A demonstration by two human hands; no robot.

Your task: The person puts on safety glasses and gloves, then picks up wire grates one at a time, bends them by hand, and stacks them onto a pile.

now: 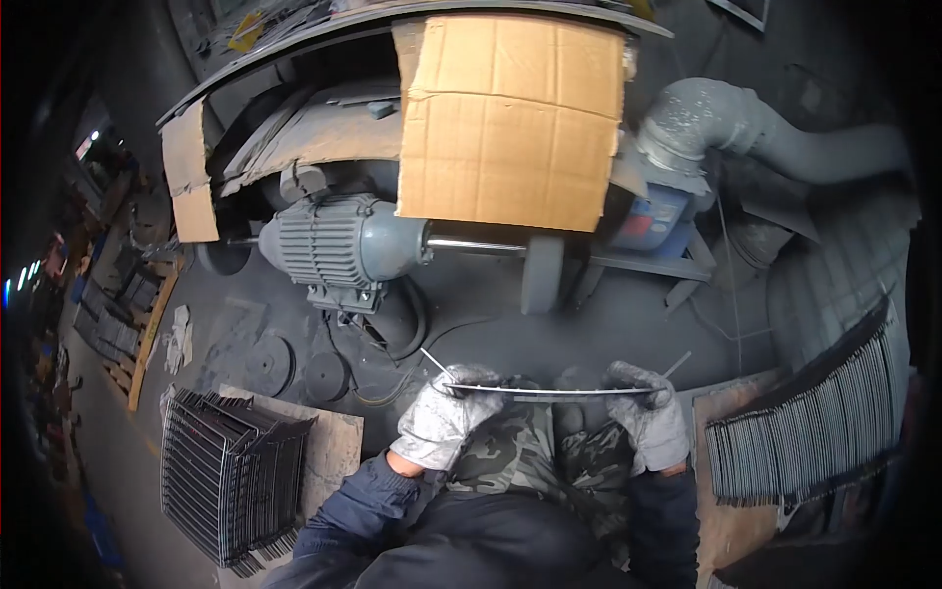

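Note:
My left hand, in a grey-white work glove, is closed on one end of a thin metal wire rack. My right hand, gloved alike, grips the other end. The rack is level above my lap and seen nearly edge-on, so its full shape is hidden. A thin prong slants up and outward at each end. Ahead of it, apart from both hands, a grey wheel sits on the shaft of an electric motor.
Stacked dark wire racks stand at my left, and a long row of similar racks at my right. A cardboard sheet hangs above the shaft. A silvery duct bends off to the right. Round discs lie on the floor.

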